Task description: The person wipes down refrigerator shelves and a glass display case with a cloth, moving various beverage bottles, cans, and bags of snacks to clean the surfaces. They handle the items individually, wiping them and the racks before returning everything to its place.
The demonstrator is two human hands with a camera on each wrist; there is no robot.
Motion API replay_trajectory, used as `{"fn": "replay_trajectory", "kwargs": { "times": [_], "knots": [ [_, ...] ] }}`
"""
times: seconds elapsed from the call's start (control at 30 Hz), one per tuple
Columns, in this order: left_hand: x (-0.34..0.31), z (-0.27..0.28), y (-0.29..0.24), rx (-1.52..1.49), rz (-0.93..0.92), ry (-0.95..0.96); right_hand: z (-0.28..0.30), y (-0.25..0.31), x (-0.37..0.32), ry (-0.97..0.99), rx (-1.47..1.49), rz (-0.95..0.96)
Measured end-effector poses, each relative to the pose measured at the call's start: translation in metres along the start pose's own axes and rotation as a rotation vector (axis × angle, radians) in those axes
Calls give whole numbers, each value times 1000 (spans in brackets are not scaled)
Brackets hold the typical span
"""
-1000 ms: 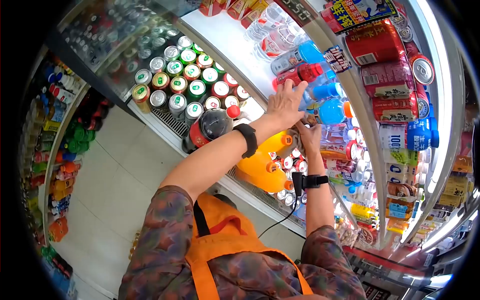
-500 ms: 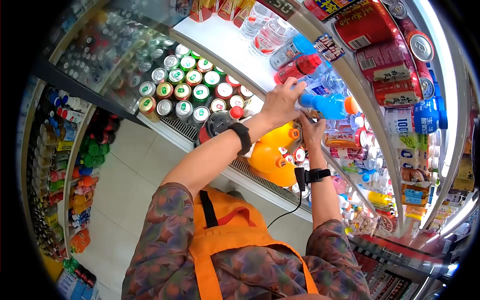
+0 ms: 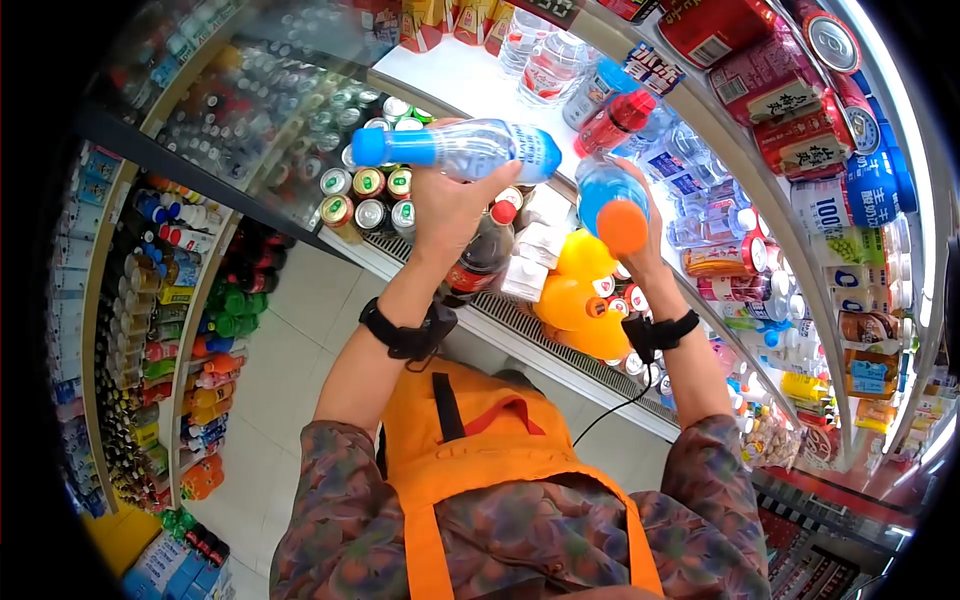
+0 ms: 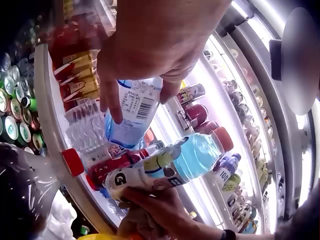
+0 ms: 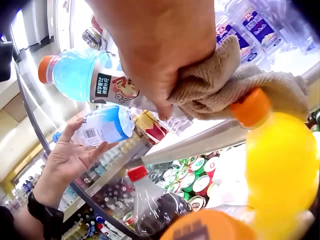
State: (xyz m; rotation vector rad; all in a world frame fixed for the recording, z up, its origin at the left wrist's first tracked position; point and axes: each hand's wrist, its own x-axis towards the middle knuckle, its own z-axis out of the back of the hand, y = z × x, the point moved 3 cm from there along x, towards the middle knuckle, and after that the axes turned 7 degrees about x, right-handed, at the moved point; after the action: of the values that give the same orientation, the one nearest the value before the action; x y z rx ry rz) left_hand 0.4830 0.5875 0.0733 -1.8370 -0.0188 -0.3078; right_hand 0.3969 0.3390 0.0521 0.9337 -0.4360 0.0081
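My left hand (image 3: 445,215) grips a clear bottle with a blue cap and blue-white label (image 3: 480,148), tipped on its side above the cans. In the left wrist view its fingers and thumb lie round the bottle (image 4: 132,112) beside the barcode. My right hand (image 3: 645,225) holds a light-blue drink bottle with an orange cap (image 3: 605,200). A brown cloth (image 5: 215,82) is bunched in that same hand. A red-capped bottle of red drink (image 3: 613,122) lies on the shelf just beyond the right hand.
Below the hands stand a red-capped cola bottle (image 3: 485,250), white cartons (image 3: 530,262) and orange-juice bottles (image 3: 580,305), with rows of cans (image 3: 370,200) to the left. Water bottles (image 3: 555,65) lie on the white shelf (image 3: 440,75). Red cans (image 3: 800,135) line the upper shelf at right.
Both hands were together at the shelf bottles. My left hand has come away leftward with the blue-capped bottle. The orange-capped bottle is now tilted toward me in my right hand.
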Motion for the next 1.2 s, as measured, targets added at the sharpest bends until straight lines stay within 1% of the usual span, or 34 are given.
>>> {"fn": "replay_trajectory", "kwargs": {
  "times": [0.03,0.1,0.13,0.17,0.2,0.27,0.33,0.37,0.4,0.43,0.47,0.57,0.67,0.77,0.87,0.9,1.0,1.07,1.1,1.2],
  "knots": [
    [-2,8,-5,85,24,-17,-7,0,8,47,-161,143],
    [-8,21,-7,90,-26,-60,-20,-2,22,95,-259,202],
    [-10,25,-9,88,-54,-76,-28,2,31,90,-192,128],
    [-14,28,-13,66,-53,-76,-34,0,37,107,-150,-5],
    [-15,33,-14,129,-58,-93,-41,-5,44,179,-148,-114],
    [-22,36,-26,166,-82,-115,-55,-22,51,72,-69,-116],
    [-26,39,-33,188,-67,-125,-69,-29,58,-61,-47,-204],
    [-28,42,-33,198,-69,-127,-72,-28,61,-110,-53,-259],
    [-29,44,-33,210,-71,-127,-74,-29,64,-127,4,-267],
    [-30,43,-39,286,-92,-121,-74,-31,67,-139,-79,-324],
    [-30,42,-39,271,-91,-120,-74,-33,70,-149,-162,-380],
    [-30,42,-33,235,-81,-108,-68,-12,81,-95,-285,-445],
    [-29,32,-36,226,-78,-80,-69,-16,90,-87,-487,-365],
    [-25,24,-31,308,-134,-31,-66,-24,94,28,-627,-421],
    [-25,13,-31,252,-81,-1,-63,-27,82,128,-628,-375],
    [-25,11,-30,240,-92,6,-63,-28,77,165,-627,-357],
    [-24,8,-34,296,-135,47,-19,-30,52,-23,-410,-276],
    [-23,4,-31,288,-116,48,18,-24,42,-278,-391,-146],
    [-22,1,-30,284,-110,54,30,-17,39,-215,-361,-185],
    [-17,-13,-27,280,-137,99,9,-67,31,-35,-272,-11]
  ]
}}
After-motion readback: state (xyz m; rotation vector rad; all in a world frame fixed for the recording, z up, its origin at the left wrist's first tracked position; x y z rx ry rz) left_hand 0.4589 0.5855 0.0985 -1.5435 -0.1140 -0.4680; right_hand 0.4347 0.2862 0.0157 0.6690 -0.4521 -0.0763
